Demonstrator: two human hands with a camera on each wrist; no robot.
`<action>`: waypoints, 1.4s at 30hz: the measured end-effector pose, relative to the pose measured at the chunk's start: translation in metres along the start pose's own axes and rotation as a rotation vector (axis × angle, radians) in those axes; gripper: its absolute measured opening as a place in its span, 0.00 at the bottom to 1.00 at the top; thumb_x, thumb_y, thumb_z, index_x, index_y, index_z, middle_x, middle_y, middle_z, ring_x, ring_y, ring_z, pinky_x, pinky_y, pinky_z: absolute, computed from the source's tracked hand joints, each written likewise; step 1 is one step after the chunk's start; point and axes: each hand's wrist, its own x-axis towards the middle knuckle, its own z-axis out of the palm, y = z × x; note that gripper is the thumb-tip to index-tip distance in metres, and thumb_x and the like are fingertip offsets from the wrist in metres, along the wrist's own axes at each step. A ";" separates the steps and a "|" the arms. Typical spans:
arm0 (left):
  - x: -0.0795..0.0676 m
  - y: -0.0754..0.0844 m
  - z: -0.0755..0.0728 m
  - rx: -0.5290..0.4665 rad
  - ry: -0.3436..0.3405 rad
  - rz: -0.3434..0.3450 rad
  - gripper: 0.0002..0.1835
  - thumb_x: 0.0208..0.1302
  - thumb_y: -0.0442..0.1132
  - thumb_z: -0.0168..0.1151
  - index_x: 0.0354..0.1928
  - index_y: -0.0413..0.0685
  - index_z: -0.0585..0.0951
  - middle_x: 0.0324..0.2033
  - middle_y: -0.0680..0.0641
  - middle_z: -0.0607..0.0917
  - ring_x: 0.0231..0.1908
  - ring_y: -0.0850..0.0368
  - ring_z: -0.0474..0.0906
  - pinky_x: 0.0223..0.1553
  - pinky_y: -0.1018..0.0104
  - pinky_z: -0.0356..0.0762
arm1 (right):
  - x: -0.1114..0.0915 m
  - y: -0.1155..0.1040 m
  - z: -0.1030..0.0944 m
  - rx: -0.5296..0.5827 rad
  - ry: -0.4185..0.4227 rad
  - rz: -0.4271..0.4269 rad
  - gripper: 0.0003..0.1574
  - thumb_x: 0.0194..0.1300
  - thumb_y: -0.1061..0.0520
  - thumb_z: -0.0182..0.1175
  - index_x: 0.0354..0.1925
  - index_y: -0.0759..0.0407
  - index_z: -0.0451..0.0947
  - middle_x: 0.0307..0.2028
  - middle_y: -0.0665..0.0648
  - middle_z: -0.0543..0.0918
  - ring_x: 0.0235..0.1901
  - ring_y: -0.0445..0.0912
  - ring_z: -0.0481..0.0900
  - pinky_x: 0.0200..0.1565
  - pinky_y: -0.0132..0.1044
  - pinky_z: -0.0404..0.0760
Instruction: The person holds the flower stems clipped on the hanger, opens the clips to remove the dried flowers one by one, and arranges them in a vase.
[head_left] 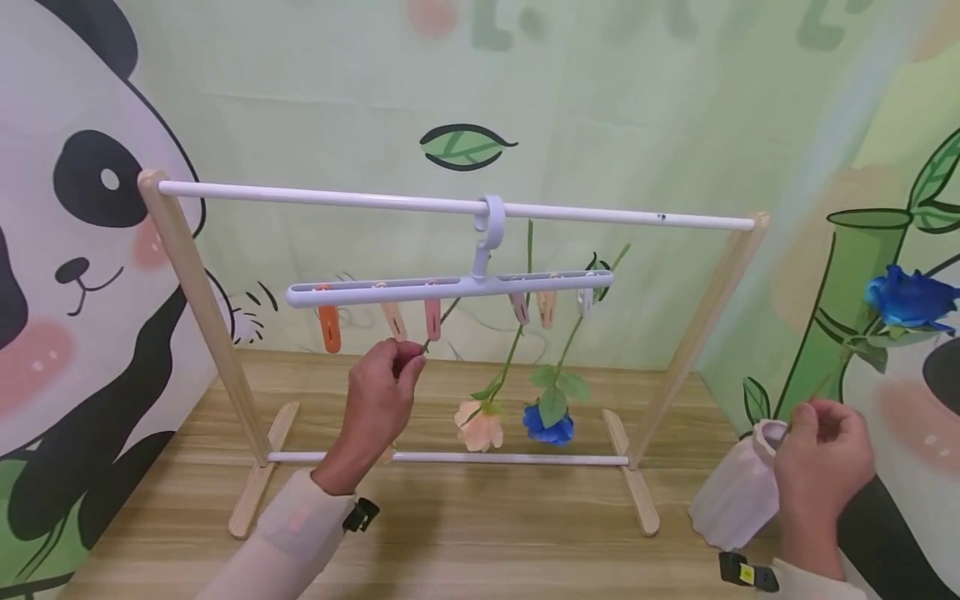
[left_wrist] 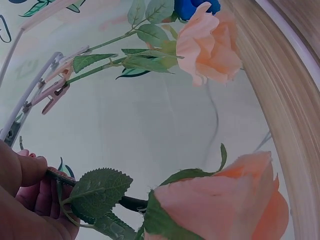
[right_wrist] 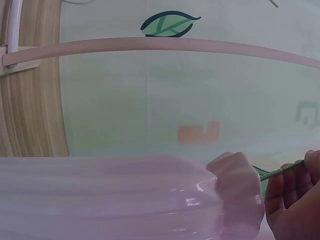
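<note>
My left hand (head_left: 382, 387) pinches the stem of a pink-peach rose (left_wrist: 220, 200) between thumb and fingers, just below the pink clip (head_left: 432, 321) of a pale lilac clip hanger (head_left: 382, 291). In the head view, my hand and forearm hide that bloom. Over at the right, my right hand (head_left: 825, 467) grips the stem of an upright blue rose (head_left: 911, 298); the stem's lower end is at the mouth of a white ribbed vase (head_left: 738, 492). A peach rose (head_left: 478, 427) and another blue rose (head_left: 548, 425) hang head down from the hanger's right-hand clips.
The hanger hooks over the white top bar (head_left: 322, 197) of a wooden-legged rack (head_left: 198, 308). An orange clip (head_left: 328, 329) and a peach clip (head_left: 393, 319) hang on its left half. The rack stands on a wood-grain table (head_left: 487, 533) before a printed panda backdrop (head_left: 337, 108).
</note>
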 end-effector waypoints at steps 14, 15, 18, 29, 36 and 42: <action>-0.001 -0.001 0.002 -0.017 -0.012 0.023 0.10 0.73 0.36 0.62 0.51 0.39 0.81 0.42 0.42 0.85 0.37 0.49 0.78 0.40 0.62 0.82 | 0.000 0.017 -0.001 -0.062 0.027 -0.046 0.07 0.73 0.50 0.57 0.45 0.47 0.79 0.30 0.27 0.69 0.33 0.25 0.67 0.41 0.23 0.64; -0.001 -0.001 0.003 -0.017 -0.012 0.024 0.10 0.73 0.36 0.62 0.51 0.39 0.81 0.42 0.42 0.85 0.37 0.50 0.78 0.40 0.62 0.82 | 0.001 0.018 -0.001 -0.061 0.028 -0.043 0.06 0.73 0.50 0.57 0.44 0.47 0.79 0.30 0.27 0.69 0.33 0.25 0.67 0.41 0.23 0.64; 0.000 -0.002 0.004 -0.020 -0.010 0.026 0.10 0.72 0.36 0.62 0.51 0.39 0.81 0.42 0.42 0.85 0.37 0.50 0.78 0.40 0.62 0.82 | 0.000 0.021 -0.002 -0.070 0.028 -0.028 0.04 0.73 0.50 0.57 0.44 0.44 0.79 0.31 0.28 0.70 0.33 0.25 0.68 0.41 0.23 0.65; 0.000 -0.003 0.006 -0.027 -0.017 0.010 0.10 0.72 0.36 0.63 0.51 0.40 0.81 0.42 0.42 0.85 0.37 0.50 0.78 0.40 0.63 0.82 | -0.001 0.025 0.000 -0.120 0.069 -0.077 0.09 0.70 0.49 0.57 0.43 0.51 0.79 0.28 0.28 0.67 0.30 0.24 0.65 0.37 0.22 0.62; 0.001 -0.001 0.004 -0.034 -0.016 -0.001 0.10 0.72 0.36 0.63 0.51 0.40 0.81 0.42 0.42 0.85 0.37 0.49 0.78 0.40 0.62 0.82 | -0.001 0.025 0.002 -0.135 0.058 -0.096 0.13 0.70 0.49 0.57 0.44 0.55 0.80 0.28 0.28 0.67 0.29 0.23 0.64 0.38 0.24 0.61; 0.001 -0.001 0.003 -0.029 -0.018 0.004 0.10 0.72 0.36 0.63 0.51 0.40 0.81 0.43 0.42 0.85 0.37 0.49 0.78 0.40 0.62 0.82 | 0.002 0.024 0.000 -0.108 0.065 -0.110 0.07 0.70 0.49 0.58 0.39 0.49 0.79 0.25 0.24 0.66 0.27 0.21 0.65 0.37 0.21 0.62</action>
